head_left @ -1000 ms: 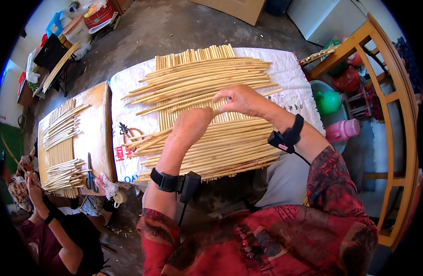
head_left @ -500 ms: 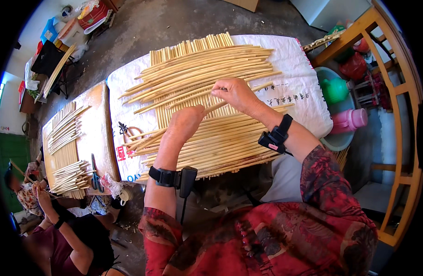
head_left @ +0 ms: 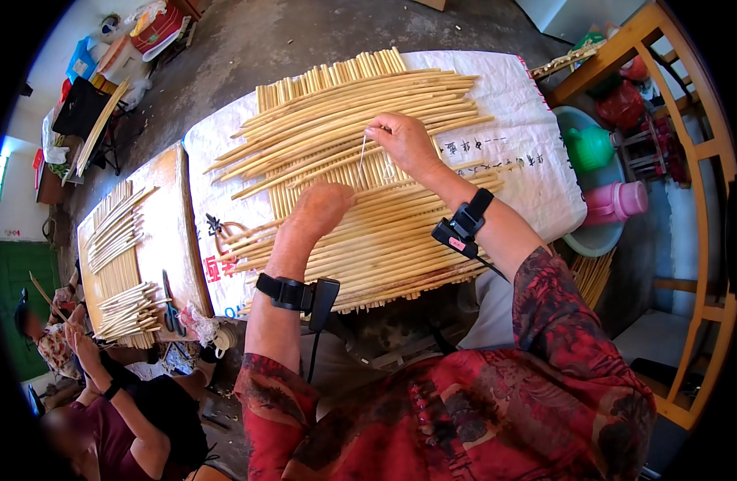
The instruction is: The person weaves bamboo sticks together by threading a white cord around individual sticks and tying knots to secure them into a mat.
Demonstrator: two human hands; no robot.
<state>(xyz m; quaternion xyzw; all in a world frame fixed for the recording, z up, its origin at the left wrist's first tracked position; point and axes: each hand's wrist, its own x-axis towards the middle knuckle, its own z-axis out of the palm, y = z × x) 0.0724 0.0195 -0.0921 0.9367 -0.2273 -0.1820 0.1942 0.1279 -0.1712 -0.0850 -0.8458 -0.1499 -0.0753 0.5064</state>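
Observation:
On the white-covered table (head_left: 537,152), pale yellow stalks (head_left: 376,232) lie side by side in a mat-like array, crossed over a layer of upright stalks (head_left: 328,78). My left hand (head_left: 319,210) is closed at the upper edge of the near row, gripping a stalk; its fingertips are mostly hidden. Above and to the right, my right hand (head_left: 404,144) pinches a thin white thread (head_left: 363,152). The thread runs down to the stalks beside my left fingers. Another bundle of crosswise stalks (head_left: 352,108) lies on the far side.
A second table (head_left: 172,224) at left carries a smaller stalk array and dark-handled scissors (head_left: 173,317). A person (head_left: 136,425) sits at lower left. At right stand a basin (head_left: 573,120) with a green container (head_left: 586,150), a pink jug (head_left: 613,202) and a wooden frame (head_left: 697,240).
My right hand has risen slightly, drawing the thread up into view. My left hand has stayed low; the stalk seen between my hands before now lies down against the near row.

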